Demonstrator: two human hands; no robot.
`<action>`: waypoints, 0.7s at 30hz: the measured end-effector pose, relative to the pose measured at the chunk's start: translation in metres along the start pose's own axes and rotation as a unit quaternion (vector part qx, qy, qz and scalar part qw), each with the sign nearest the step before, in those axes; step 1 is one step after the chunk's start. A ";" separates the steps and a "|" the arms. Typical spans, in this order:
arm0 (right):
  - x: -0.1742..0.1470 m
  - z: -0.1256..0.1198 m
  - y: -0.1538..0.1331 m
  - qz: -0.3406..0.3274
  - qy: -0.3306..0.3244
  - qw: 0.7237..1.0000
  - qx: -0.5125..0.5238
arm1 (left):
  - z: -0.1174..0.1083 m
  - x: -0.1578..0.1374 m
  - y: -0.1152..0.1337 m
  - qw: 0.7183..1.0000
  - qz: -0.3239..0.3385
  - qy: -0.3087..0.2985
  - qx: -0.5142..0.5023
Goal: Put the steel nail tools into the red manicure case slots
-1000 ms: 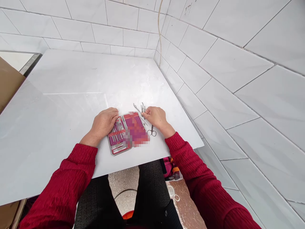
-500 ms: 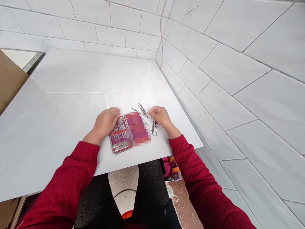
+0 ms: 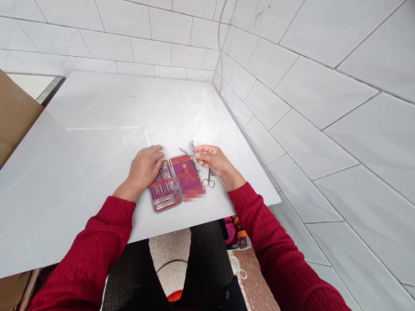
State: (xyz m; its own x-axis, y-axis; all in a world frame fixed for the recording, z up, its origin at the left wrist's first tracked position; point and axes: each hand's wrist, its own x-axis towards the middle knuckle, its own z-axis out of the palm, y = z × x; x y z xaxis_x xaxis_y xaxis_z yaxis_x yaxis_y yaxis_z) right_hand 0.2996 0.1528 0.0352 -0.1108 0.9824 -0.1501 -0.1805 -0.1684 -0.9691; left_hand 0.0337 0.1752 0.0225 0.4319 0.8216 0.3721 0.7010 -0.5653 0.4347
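A manicure case [image 3: 167, 209] lies unfolded near the table's front edge. Slim metal tools and nail clippers sit in its left half; the purple-and-red right half is partly pixelated. My left hand [image 3: 145, 167] rests over the case's upper left corner, fingers loosely extended and the thumb apart at its edge. Just right of the case, my right hand [image 3: 214, 162] closes its fingertips on metal nippers [image 3: 192, 146], whose lower part the fingers hide. Small scissors [image 3: 209, 182] lie below that hand. Thin metal tools [image 3: 198, 167] lie beside the case's right half.
The white table [image 3: 106, 103] meets a tiled wall [image 3: 282, 103] on the right and another behind. A cable [image 3: 219, 43] hangs in the corner. Cardboard [image 3: 16, 112] stands at the left edge. Below the table are my legs and a bag of pink and orange things [image 3: 232, 233].
My right hand has moved slightly left onto the nippers. The small shiny piece at its fingertips is out of sight. My left hand stays at the case; the view has shifted slightly.
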 end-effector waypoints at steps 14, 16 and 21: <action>-0.008 0.015 0.007 0.061 -0.253 0.966 -0.005 | -0.008 0.000 0.045 0.900 -0.137 -0.050 -0.411; -0.010 0.016 0.007 0.057 -0.256 0.965 -0.013 | -0.008 0.000 0.046 0.895 -0.145 -0.049 -0.418; -0.018 0.020 0.006 -0.014 -0.174 0.983 -0.063 | -0.007 -0.002 0.048 0.901 -0.162 -0.049 -0.400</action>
State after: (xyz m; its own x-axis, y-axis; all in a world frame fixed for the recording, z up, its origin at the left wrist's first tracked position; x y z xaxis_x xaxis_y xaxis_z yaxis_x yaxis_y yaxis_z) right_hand 0.2810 0.1327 0.0360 -0.4383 0.8962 -0.0684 -0.0683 -0.1091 -0.9917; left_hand 0.0624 0.1463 0.0483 0.3545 0.9329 0.0626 0.1823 -0.1347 0.9740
